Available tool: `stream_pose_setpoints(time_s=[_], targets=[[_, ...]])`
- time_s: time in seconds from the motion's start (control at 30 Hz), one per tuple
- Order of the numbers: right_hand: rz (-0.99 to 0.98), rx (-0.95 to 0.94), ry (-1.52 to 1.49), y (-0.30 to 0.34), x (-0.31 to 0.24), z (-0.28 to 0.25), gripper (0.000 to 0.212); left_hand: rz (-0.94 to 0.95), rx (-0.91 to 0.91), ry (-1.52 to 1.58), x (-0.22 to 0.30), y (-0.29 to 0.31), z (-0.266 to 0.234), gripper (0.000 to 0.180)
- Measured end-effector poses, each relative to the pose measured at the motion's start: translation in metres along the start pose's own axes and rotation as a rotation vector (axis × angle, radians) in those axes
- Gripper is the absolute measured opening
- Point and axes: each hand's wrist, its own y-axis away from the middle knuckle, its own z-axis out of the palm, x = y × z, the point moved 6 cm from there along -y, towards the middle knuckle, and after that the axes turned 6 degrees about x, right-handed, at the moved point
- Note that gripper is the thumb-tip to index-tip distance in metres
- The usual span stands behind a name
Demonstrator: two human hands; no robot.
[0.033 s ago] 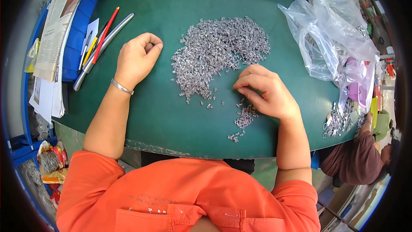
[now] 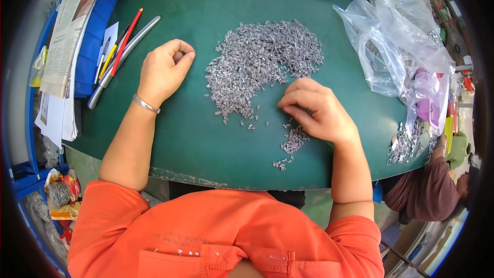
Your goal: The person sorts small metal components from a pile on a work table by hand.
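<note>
A broad, curved heap of tiny grey metallic pieces [image 2: 257, 62] is spread over the green table. To its left, my left hand [image 2: 165, 69] rests with its fingers curled in and the thumb beside them; whether anything is inside is hidden. My right hand [image 2: 324, 110] hovers at the heap's lower right, thumb and forefinger brought together in a pinch. Anything between those fingertips is too small to make out. Just below it lies a little separate cluster of the same pieces [image 2: 294, 140], partly covered by the hand. A few strays are scattered between the two.
Pens [image 2: 127, 41] and a silvery rod [image 2: 149, 25] lie left, by a blue bin [image 2: 91, 46] with papers. Clear plastic bags [image 2: 381, 46] cover the right side. Shiny ring-like parts [image 2: 406, 144] lie below them. A person in a dark sleeve [image 2: 422, 190] sits at right.
My right hand has shifted very slightly to the left. My left hand and the heap look the same.
</note>
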Motion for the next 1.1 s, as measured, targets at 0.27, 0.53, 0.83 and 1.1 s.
stream_pose_setpoints(time_s=[0.27,0.53,0.83,1.1], targets=[[-0.046,-0.423,0.013,0.008,-0.015,0.019,0.018,0.005,0.015,0.001,-0.004,0.000,-0.003,0.009],[-0.241,-0.116,0.072,-0.008,-0.034,0.043,0.031,0.002,0.000,-0.023,0.002,-0.001,-0.002,0.010],[-0.137,-0.173,0.112,-0.002,-0.015,0.021,0.035,0.005,-0.001,-0.030,0.001,-0.001,-0.001,0.009],[0.084,0.074,0.087,0.004,0.014,-0.019,0.018,0.012,0.003,-0.002,-0.004,-0.002,-0.001,0.013]])
